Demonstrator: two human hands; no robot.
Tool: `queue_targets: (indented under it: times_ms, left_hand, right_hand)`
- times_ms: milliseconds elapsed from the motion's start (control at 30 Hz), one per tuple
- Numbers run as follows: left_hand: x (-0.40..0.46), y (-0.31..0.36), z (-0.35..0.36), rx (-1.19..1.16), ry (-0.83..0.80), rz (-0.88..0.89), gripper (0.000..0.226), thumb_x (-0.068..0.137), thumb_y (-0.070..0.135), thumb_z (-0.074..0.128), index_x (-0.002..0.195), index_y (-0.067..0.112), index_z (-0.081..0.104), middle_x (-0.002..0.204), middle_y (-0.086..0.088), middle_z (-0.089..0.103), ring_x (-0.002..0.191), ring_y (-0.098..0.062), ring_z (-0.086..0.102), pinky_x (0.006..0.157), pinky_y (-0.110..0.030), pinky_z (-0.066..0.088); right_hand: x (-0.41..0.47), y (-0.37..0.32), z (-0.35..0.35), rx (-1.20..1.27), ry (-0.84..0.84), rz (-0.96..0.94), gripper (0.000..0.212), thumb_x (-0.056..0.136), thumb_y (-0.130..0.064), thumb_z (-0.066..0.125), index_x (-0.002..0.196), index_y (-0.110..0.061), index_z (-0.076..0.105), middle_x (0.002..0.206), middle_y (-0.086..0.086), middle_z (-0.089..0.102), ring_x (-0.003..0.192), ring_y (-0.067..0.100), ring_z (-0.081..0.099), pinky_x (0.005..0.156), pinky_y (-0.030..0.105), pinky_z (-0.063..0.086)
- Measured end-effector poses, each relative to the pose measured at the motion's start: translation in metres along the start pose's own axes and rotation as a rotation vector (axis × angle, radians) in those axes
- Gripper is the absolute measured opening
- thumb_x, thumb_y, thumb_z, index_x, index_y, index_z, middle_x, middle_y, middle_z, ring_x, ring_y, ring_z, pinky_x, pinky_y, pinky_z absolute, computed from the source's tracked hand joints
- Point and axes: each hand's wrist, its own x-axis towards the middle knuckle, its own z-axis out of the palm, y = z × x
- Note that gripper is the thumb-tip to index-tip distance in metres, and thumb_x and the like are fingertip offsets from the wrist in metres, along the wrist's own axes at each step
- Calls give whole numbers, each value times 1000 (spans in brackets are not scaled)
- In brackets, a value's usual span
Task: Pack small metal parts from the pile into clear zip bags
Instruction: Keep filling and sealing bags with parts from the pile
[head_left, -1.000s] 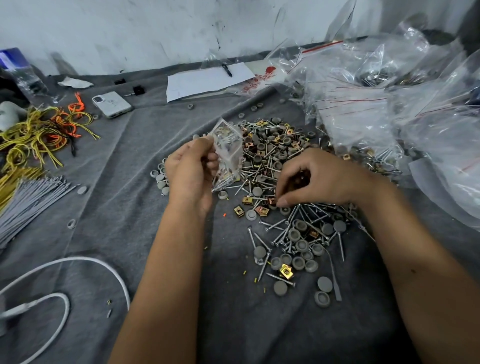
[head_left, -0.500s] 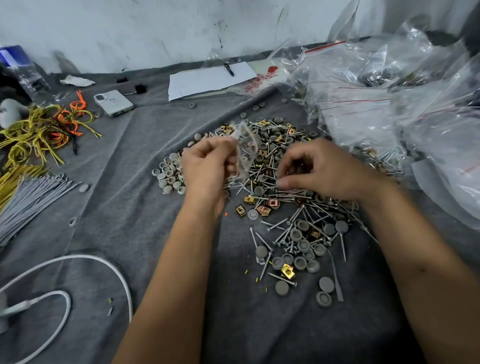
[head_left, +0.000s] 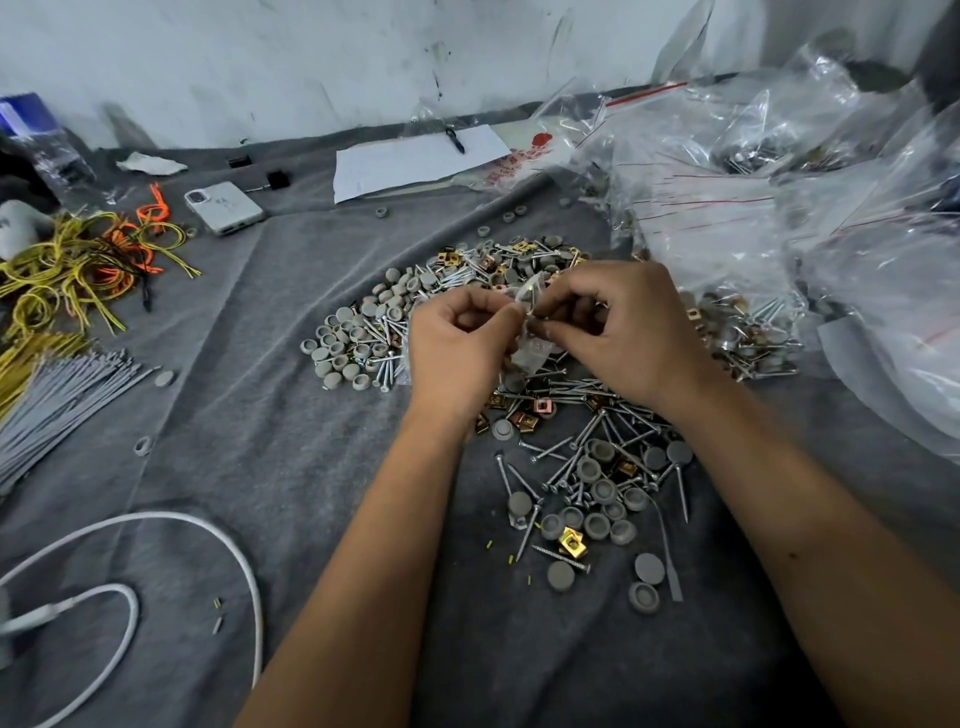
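A small clear zip bag (head_left: 529, 349) hangs between my two hands over the middle of the pile. My left hand (head_left: 457, 345) pinches its top edge from the left, and my right hand (head_left: 623, 327) pinches the same edge from the right, fingertips nearly touching. The pile of small parts (head_left: 587, 462) spreads over the grey cloth (head_left: 249, 415): long screws, grey round caps and gold square nuts. A cluster of grey caps (head_left: 348, 348) lies to the left of my left hand. What the bag holds is mostly hidden by my fingers.
Heaps of clear zip bags (head_left: 753, 208) fill the right side. A white paper with a pen (head_left: 415, 156) and a phone (head_left: 224, 207) lie at the back. Yellow and orange wires (head_left: 78, 265), grey ties (head_left: 57, 400) and a white cable (head_left: 156, 525) sit on the left.
My right hand left the pile and came up to the bag's top edge. My left hand shifted right with the bag, so both hands now meet on it.
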Motion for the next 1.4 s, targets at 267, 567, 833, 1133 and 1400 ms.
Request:
queue_targets:
  times_ms: [267,567,833,1133,1400]
  left_hand:
    - [4,2,-8,-108,39,-46,12,90,5,74,80,12,73,60,-3,67,47,-11,56,47,-24,45]
    - [12,4,-14,-257,179,-88,22,89,-3,68,74,12,72,56,-1,59,45,-8,49,43,-18,41]
    - [13,-1,-13,-244,160,-71,13,82,5,70,73,13,73,58,-2,60,46,-9,50,44,-20,41]
    - [11,1,-12,-201,186,-59,7,81,10,72,75,13,72,60,-7,62,53,-20,55,56,-35,49]
    - [2,2,-5,6,41,36,10,84,14,74,86,4,72,71,-18,69,59,-26,59,59,-42,50]
  right_hand:
    - [-1,-3,-3,71,118,42,13,86,-12,82,97,-14,77,86,-5,74,77,8,71,71,26,61]
    - [-1,-1,13,-206,-317,-72,16,85,-31,82,99,-24,78,94,-12,62,86,7,59,79,28,47]
    - [-2,-3,17,-218,-381,-55,13,86,-25,82,95,-25,73,86,-26,50,77,-11,48,70,15,36]
    - [-2,-6,10,1,-100,-11,10,88,-12,79,93,-15,70,87,-16,65,77,2,63,69,11,48]
    - [-2,-7,8,-35,85,-17,11,85,-4,80,92,-7,73,86,-8,63,75,-6,57,70,7,42]
